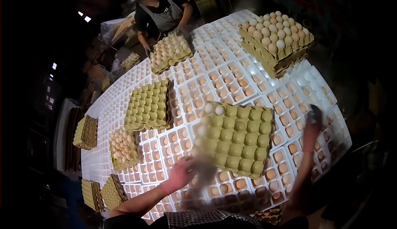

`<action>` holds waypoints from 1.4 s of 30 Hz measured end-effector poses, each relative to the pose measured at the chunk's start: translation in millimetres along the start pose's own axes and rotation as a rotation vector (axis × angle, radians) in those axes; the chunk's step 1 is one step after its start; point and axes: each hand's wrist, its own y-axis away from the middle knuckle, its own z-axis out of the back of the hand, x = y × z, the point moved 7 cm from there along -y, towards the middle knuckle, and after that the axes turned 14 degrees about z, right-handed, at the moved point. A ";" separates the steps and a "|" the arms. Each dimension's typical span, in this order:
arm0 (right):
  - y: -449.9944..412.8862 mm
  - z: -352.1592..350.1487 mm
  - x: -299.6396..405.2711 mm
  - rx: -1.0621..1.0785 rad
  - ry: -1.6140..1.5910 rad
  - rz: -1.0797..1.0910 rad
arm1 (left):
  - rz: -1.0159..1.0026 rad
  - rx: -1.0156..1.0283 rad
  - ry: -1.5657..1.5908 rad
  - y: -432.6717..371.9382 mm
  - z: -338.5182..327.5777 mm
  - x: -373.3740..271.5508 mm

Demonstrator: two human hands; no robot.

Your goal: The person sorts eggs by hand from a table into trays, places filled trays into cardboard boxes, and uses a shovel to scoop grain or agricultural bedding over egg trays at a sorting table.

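Note:
A pulp egg tray lies before me on white compartmented trays. Most of its cups hold nothing; a few pale eggs sit at its far left corner and along its left side. My left hand, in a pink work glove with a dark palm, is beside the tray's near left corner, its fingers blurred. My right hand, gloved alike, is to the right of the tray above the white egg trays. Whether either hand holds an egg cannot be made out.
Across the table a co-worker holds a pulp tray of eggs. A stack of pulp trays topped with eggs stands far right. More pulp trays and an egg-filled tray lie to the left. Tray stacks line the left edge.

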 end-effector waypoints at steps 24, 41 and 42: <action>-16.5 -274.1 247.6 0.968 -0.527 -0.050 | -0.078 -0.058 0.427 -59.1 22.3 74.6; -42.9 -179.9 273.2 0.832 -0.110 0.553 | -0.265 -0.181 -0.200 -129.0 38.5 20.7; -58.0 -143.5 245.5 0.749 -0.244 0.181 | -0.296 -0.180 -0.193 -137.7 32.6 10.6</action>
